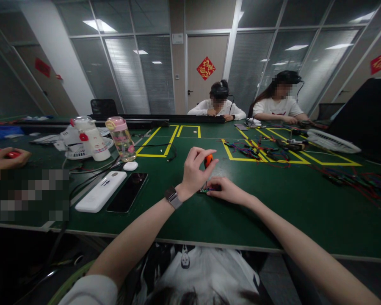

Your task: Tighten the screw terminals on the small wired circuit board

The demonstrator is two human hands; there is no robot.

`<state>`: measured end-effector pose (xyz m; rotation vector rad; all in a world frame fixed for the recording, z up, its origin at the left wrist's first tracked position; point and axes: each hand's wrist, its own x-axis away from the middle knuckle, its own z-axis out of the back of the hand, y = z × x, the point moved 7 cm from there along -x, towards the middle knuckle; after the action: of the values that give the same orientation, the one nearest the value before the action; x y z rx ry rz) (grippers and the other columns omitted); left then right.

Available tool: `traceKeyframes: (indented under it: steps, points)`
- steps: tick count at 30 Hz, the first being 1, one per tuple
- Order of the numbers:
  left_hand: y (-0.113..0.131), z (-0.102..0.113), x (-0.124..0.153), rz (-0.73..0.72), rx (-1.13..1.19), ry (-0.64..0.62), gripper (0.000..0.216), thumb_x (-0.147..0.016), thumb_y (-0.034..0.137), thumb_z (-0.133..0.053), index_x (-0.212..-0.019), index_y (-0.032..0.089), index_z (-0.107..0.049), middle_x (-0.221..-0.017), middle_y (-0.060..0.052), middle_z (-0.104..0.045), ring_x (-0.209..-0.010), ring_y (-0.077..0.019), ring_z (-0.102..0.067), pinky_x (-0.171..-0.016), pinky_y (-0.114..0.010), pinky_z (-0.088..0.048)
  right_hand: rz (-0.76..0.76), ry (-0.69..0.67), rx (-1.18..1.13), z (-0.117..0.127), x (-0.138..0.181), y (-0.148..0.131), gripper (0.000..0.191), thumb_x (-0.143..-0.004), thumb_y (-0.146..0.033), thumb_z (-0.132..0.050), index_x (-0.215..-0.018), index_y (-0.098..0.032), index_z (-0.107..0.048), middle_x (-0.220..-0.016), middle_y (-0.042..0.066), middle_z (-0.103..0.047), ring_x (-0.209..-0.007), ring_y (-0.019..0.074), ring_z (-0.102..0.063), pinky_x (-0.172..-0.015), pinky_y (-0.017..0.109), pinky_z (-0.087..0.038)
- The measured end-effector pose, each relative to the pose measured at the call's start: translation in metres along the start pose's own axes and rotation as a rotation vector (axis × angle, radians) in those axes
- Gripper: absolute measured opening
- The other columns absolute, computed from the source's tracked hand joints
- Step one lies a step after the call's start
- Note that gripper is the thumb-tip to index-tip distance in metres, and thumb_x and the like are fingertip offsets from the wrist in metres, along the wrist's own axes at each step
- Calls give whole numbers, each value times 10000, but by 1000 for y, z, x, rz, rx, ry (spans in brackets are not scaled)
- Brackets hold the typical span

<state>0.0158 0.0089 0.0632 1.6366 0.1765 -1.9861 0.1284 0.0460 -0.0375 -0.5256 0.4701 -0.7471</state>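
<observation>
An orange-handled screwdriver (208, 160) stands upright in the fingers of my left hand (194, 173), which are closed round its handle. Its shaft points down at a small green circuit board (203, 191) on the table. My right hand (227, 189) pinches the board's right side between thumb and fingers, close to the screwdriver's tip. Most of the board lies behind my fingers, and whether the tip touches a screw cannot be made out.
Left of my hands lie a black phone (128, 192), a white power bank (102, 191) and a white earbud case (130, 166). Bottles (122, 137) stand behind them. Wired boards (266, 150) lie at the right. A co-worker's hand (8, 158) is at far left; two people sit opposite.
</observation>
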Motion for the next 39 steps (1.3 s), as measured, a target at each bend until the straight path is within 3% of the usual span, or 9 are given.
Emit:
traceKeyframes:
  steps: [7, 27, 34, 39]
  points:
    - [0, 0, 1, 22, 77, -36, 248, -977, 219, -406, -1086, 171, -624, -974, -72, -611, -929, -173, -573, -816, -314, -477, -5, 0, 13, 1, 0, 0, 119, -798, -184, -676, -908, -158, -713, -801, 32, -655, -699, 155, -565, -648, 264, -436]
    - [4, 1, -2, -6, 49, -2, 183, -942, 181, -480, -1057, 167, -621, -939, -62, -641, -881, -165, -588, -785, -307, -485, -5, -1, -8, 0, 0, 2, 126, -798, -185, -676, -914, -151, -711, -800, 34, -658, -701, 159, -567, -652, 269, -435]
    - [1, 2, -1, -19, 3, 30, 162, -903, 301, -600, -1002, 184, -651, -837, -28, -558, -777, -146, -538, -698, -279, -475, -5, -3, 4, 0, 0, 0, 136, -802, -179, -675, -930, -151, -709, -801, 33, -661, -708, 160, -570, -664, 274, -437]
    - [0, 2, 1, 2, 33, 2, 242, -976, 252, -427, -1047, 181, -647, -909, -54, -581, -862, -157, -575, -761, -292, -496, 0, 4, 18, 1, 0, 0, 126, -798, -174, -676, -918, -158, -710, -798, 30, -651, -707, 158, -568, -660, 268, -438]
